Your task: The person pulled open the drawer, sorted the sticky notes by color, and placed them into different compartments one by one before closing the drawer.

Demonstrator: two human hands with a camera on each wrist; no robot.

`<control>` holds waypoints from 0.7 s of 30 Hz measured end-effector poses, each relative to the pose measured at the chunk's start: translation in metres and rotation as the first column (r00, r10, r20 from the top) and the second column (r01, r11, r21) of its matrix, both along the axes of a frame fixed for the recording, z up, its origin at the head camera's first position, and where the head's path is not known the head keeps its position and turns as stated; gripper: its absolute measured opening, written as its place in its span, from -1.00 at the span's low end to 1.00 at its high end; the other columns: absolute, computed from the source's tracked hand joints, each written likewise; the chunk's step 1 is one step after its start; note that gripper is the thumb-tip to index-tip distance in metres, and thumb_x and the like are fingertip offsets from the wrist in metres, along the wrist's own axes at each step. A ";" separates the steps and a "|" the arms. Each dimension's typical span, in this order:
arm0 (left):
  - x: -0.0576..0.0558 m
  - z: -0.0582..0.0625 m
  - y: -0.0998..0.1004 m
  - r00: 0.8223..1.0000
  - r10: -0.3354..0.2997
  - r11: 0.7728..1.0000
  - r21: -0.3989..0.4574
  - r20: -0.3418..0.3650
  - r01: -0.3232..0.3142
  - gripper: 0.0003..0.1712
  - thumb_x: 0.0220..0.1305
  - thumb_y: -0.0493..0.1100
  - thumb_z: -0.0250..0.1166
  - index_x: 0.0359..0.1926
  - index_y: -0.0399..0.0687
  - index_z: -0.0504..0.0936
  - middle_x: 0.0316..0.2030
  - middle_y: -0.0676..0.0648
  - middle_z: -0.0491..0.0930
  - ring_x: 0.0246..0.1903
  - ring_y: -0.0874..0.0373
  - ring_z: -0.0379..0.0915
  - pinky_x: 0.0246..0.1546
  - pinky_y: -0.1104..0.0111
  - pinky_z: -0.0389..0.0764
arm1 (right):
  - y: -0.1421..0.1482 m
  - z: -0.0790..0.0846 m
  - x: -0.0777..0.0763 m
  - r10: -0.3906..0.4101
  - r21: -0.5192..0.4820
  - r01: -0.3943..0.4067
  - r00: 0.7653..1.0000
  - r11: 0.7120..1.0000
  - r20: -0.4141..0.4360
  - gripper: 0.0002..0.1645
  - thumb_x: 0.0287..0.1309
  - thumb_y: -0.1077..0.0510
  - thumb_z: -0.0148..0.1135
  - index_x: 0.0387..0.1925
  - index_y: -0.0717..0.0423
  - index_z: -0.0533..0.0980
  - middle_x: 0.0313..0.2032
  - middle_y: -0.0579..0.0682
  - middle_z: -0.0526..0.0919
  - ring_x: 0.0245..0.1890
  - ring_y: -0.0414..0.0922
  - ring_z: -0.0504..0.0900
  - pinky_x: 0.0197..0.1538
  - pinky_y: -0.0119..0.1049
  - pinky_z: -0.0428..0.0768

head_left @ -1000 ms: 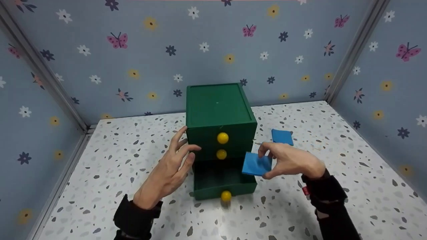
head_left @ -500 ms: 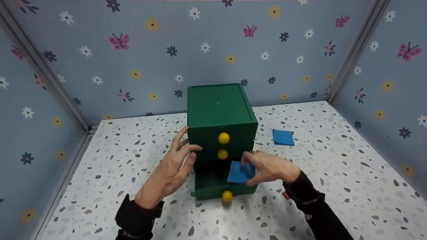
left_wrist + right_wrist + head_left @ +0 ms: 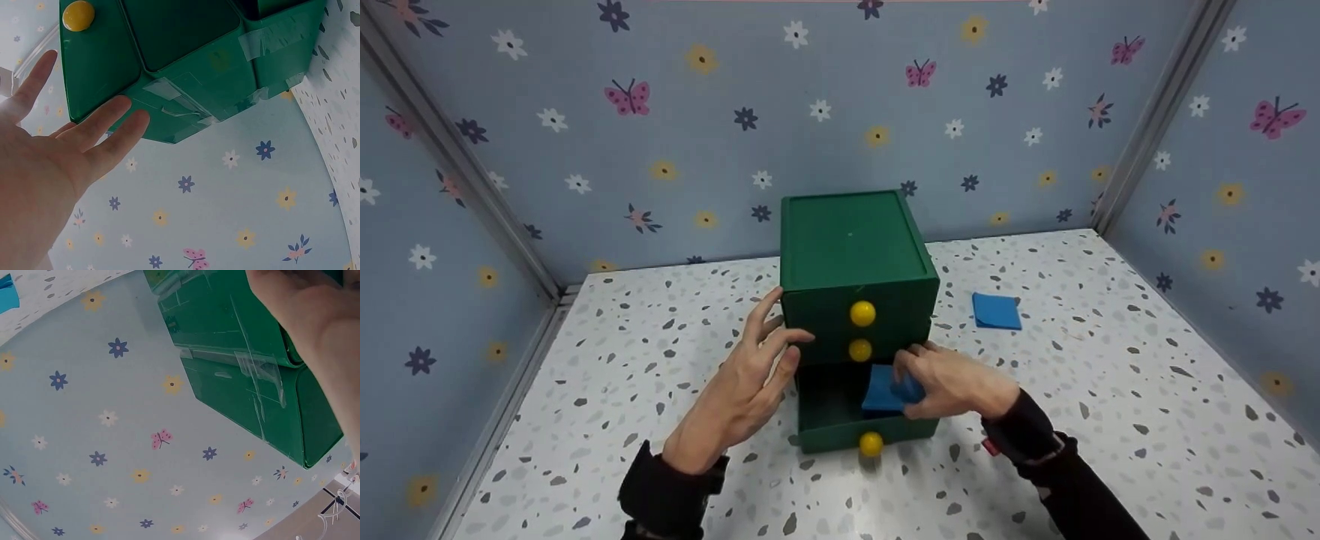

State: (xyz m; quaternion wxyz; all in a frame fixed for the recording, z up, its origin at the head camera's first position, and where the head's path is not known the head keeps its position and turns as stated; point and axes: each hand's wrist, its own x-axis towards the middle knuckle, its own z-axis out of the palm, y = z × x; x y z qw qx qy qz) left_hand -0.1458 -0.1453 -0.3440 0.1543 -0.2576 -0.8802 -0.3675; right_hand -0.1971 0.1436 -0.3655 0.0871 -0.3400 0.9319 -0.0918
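A green drawer cabinet (image 3: 851, 244) with yellow knobs stands mid-table, its bottom drawer (image 3: 832, 436) pulled out. My right hand (image 3: 952, 381) reaches into the right side of that drawer and pinches a square blue folded cloth (image 3: 879, 386) between thumb and fingers. The hand covers the cloth's right part. My left hand (image 3: 739, 382) has its fingers spread at the cabinet's left front edge, with a fingertip at the upper corner. In the left wrist view the left hand (image 3: 50, 152) holds nothing. The right wrist view shows only part of the right hand (image 3: 326, 332), without the cloth.
Another blue folded cloth (image 3: 997, 311) lies on the speckled table (image 3: 1110, 360), right of the cabinet. Flowered wall panels (image 3: 840, 90) close off the back and both sides. Clear tape (image 3: 180, 98) runs along the cabinet's side.
My right hand has moved left and down with the blue folded cloth, from beside the bottom drawer into it. The left hand has stayed at the cabinet's edge.
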 end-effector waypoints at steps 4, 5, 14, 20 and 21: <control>0.001 0.001 0.000 1.000 0.007 1.000 -0.003 0.019 -0.007 -0.72 0.49 -0.05 -0.08 0.04 0.14 0.52 0.49 0.00 -0.18 0.34 -0.11 0.20 0.17 -0.01 0.46 | -0.001 -0.001 0.000 0.023 0.010 -0.022 0.999 1.000 -0.032 -0.61 0.02 -0.01 0.33 -0.12 -0.02 0.46 -0.17 0.03 0.55 -0.23 -0.08 0.47 -0.16 -0.19 0.51; 0.001 0.001 0.000 1.000 0.010 1.000 -0.006 0.024 -0.010 -0.72 0.49 -0.05 -0.08 0.04 0.13 0.52 0.49 0.01 -0.19 0.35 -0.11 0.19 0.17 -0.01 0.46 | -0.001 -0.001 0.000 0.029 0.012 -0.028 0.999 1.000 -0.038 -0.63 0.05 0.00 0.32 -0.11 -0.01 0.47 -0.16 0.04 0.56 -0.22 -0.07 0.49 -0.15 -0.17 0.52; 0.001 0.001 0.000 0.999 0.010 1.000 -0.009 0.035 -0.010 -0.68 0.49 -0.03 -0.09 0.07 0.07 0.51 0.49 0.01 -0.20 0.35 -0.11 0.19 0.17 -0.01 0.46 | -0.003 -0.001 0.003 0.085 -0.039 -0.085 0.996 0.996 -0.017 -0.81 0.20 0.12 0.18 -0.13 -0.07 0.54 -0.16 -0.03 0.61 -0.24 -0.14 0.54 -0.07 -0.19 0.55; -0.001 -0.001 0.000 1.000 -0.006 1.000 -0.009 -0.004 0.006 -0.70 0.49 -0.08 -0.08 0.06 0.02 0.52 0.49 -0.07 -0.17 0.33 -0.16 0.20 0.18 0.00 0.46 | -0.001 0.001 0.002 0.140 -0.102 -0.139 0.990 0.985 -0.002 -0.82 0.27 0.11 0.12 -0.12 -0.03 0.55 -0.18 -0.10 0.64 -0.28 -0.18 0.57 -0.11 -0.30 0.57; -0.001 -0.001 0.000 1.000 -0.008 1.000 -0.010 -0.008 0.008 -0.70 0.49 -0.09 -0.08 0.05 0.01 0.52 0.48 -0.08 -0.17 0.33 -0.16 0.20 0.18 0.01 0.46 | 0.001 0.001 0.001 0.142 -0.116 -0.143 0.990 0.983 -0.011 -0.83 0.27 0.11 0.12 -0.13 -0.03 0.55 -0.20 -0.11 0.64 -0.29 -0.19 0.57 -0.11 -0.31 0.57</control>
